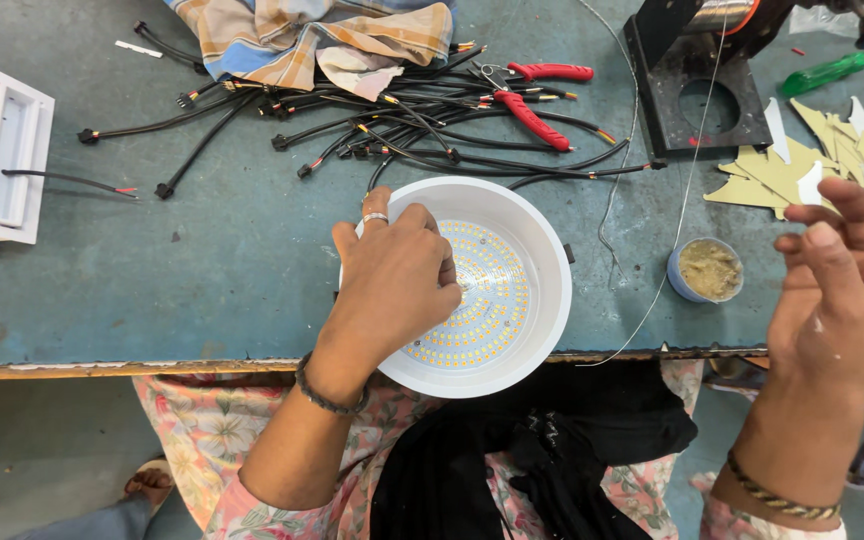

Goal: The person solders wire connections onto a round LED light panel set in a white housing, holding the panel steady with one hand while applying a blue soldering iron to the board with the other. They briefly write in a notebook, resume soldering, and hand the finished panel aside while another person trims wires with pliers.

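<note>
A round white light housing with a disc of many small yellow diodes lies at the near edge of the blue-green bench. My left hand, with a ring on one finger, rests inside the housing on its left side, fingers curled down onto the diode disc. My right hand is raised at the right, off the bench, fingers loosely bent and apart; I see nothing in it. A thin wire runs from near the housing up across the bench.
A pile of black cables and red-handled pliers lie behind the housing under a checked cloth. A white rectangular fitting sits at the left. At the right are a small pot of paste, yellow card cut-outs and a black stand.
</note>
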A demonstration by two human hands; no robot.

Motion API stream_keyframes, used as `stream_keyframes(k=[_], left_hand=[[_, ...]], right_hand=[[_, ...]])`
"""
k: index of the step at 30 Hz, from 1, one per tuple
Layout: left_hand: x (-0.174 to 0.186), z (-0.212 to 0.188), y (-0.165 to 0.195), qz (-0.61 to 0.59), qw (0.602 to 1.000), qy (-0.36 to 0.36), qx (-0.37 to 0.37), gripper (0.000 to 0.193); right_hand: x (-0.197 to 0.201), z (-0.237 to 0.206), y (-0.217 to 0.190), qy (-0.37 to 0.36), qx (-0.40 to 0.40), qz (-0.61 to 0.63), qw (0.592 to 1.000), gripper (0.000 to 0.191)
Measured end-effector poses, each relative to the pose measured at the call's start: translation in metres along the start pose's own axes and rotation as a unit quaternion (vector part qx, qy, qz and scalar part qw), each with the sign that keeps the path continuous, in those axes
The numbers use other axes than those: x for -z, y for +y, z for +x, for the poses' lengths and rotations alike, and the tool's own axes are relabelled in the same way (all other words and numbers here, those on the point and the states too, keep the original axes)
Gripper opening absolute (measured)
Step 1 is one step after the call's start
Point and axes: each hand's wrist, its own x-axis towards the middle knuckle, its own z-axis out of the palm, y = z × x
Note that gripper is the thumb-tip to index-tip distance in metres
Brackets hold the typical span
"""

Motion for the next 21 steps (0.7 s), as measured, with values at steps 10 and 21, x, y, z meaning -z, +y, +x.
stream_keyframes(k=[10, 21], left_hand=[[0.021, -0.008, -0.013, 0.045, 0.998, 0.028, -0.036, 0.008], [0.046, 0.016, 0.032, 0.066, 0.992, 0.082, -0.075, 0.015]], right_hand=[[0.025, 0.101, 0.029, 0.037, -0.133, 0.176, 0.975, 0.034], [0.071, 0.217, 0.055, 0.025, 0.091, -0.139, 0.986, 0.027]])
